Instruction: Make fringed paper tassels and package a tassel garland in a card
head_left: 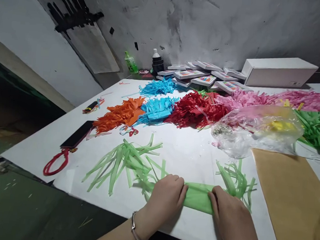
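Note:
A light green tissue paper tassel point(198, 198) lies across the white table near its front edge, its uncut middle band flat between my hands. My left hand point(167, 195), with a metal bracelet at the wrist, is closed on the band's left part. On the right part, my right hand point(230, 212) is closed too, thumb and fingers pinching the paper. Cut strips point(125, 161) fan out loosely beyond my left hand, and a shorter bunch of strips point(235, 180) sticks out past my right hand.
Orange point(121, 113), blue point(158, 108) and red fringed paper bundles point(197, 110) lie farther back. A clear plastic bag point(254, 132) and brown cardboard point(290, 195) are at right. A phone point(77, 134) with red cord lies left. Flat boxes point(192, 75) and a white box point(278, 72) stand by the wall.

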Demonstrator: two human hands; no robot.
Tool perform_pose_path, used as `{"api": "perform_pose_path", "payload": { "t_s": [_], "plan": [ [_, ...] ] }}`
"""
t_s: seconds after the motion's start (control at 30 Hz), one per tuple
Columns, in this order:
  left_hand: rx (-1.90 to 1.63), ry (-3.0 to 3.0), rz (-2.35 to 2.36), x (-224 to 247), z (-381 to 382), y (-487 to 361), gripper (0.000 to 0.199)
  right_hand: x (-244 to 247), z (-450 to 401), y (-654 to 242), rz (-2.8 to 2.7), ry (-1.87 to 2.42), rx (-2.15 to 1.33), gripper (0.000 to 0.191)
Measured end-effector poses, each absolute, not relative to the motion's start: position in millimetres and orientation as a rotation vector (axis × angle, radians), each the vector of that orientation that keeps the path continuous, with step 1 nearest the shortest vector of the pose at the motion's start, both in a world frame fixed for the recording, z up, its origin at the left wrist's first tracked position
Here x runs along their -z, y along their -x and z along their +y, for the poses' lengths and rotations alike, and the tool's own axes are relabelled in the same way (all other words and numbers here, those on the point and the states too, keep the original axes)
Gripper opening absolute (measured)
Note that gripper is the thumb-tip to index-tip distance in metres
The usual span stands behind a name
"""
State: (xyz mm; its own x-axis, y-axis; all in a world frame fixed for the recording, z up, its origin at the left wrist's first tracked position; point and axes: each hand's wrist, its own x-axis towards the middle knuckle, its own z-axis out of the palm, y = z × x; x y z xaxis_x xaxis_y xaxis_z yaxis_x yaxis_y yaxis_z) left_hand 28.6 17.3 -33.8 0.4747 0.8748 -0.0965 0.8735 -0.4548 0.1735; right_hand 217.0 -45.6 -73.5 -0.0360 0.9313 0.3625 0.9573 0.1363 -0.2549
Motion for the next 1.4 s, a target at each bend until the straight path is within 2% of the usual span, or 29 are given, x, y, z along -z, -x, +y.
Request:
{"api": "perform_pose_path", "payload": {
  "t_s": [0.13, 0.23, 0.4, 0.5, 0.6, 0.7, 0.83, 0.9, 1.1, 1.4],
  "plan": [
    [0.078, -2.559, 1.504, 33.3, 20.7, -31.3, 0.026, 66.5, -37.9, -220.3, -1.967, 1.854, 0.219, 0.028],
    [0.066, -2.585, 1.473, 36.7, 22.0, -29.6, 0.026, 61.3, -39.8, -223.8, -1.945, 1.65, 0.396, 0.015],
    [-0.03, -2.576, 1.468, 38.4, 24.6, -25.9, 0.027, 69.5, -45.4, -218.2, -2.079, 1.213, 0.195, 0.025],
    [-0.352, -2.533, 1.346, 32.7, 21.8, -19.7, 0.009, 73.3, -44.7, -215.4, -2.116, 1.18, 0.203, 0.031],
    [-0.563, -2.689, 1.02, 30.4, 12.5, -14.6, 0.034, 67.9, -44.0, -214.2, -2.041, 1.162, 0.075, 0.025],
    [-0.587, -2.765, 0.854, 38.2, 1.4, -14.5, 0.015, 62.3, -44.7, -209.8, -2.006, 1.153, -0.001, 0.02],
    [-0.67, -2.689, 0.871, 50.7, -6.0, -13.9, 0.02, 67.4, -47.4, -209.6, -2.072, 1.176, 0.068, 0.035],
    [-0.649, -2.686, 0.878, 51.4, -7.0, -10.0, 0.018, 71.0, -51.0, -217.6, -2.081, 1.178, 0.046, 0.037],
    [-0.616, -2.576, 1.028, 43.4, -7.3, 0.2, 0.02, 67.3, -64.7, -239.1, -2.085, 1.32, -0.039, 0.026],
    [-0.21, -2.676, 1.424, 40.2, 11.6, -21.5, 0.017, 66.4, -53.8, -226.3, -2.019, 1.77, 0.352, 0.025]
  ]
}}
